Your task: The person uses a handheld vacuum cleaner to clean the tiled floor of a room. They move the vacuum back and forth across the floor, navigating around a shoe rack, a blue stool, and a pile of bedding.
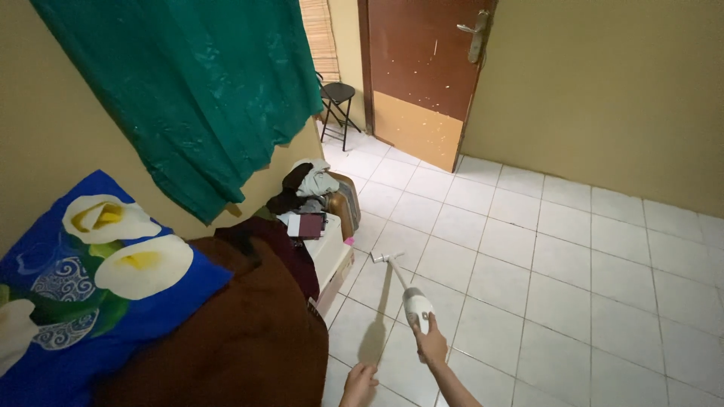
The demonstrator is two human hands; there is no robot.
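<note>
While gripped, vacuum [411, 298] ahead of fingers [430, 341]

Green curtain [192, 90] hangs on the left wall over a bed with a blue flower pillow [83, 279] and brown blanket [241, 332]. Clothes [305, 185] piled on a suitcase, folding chair [337, 102] by the brown door [426, 68].
</note>
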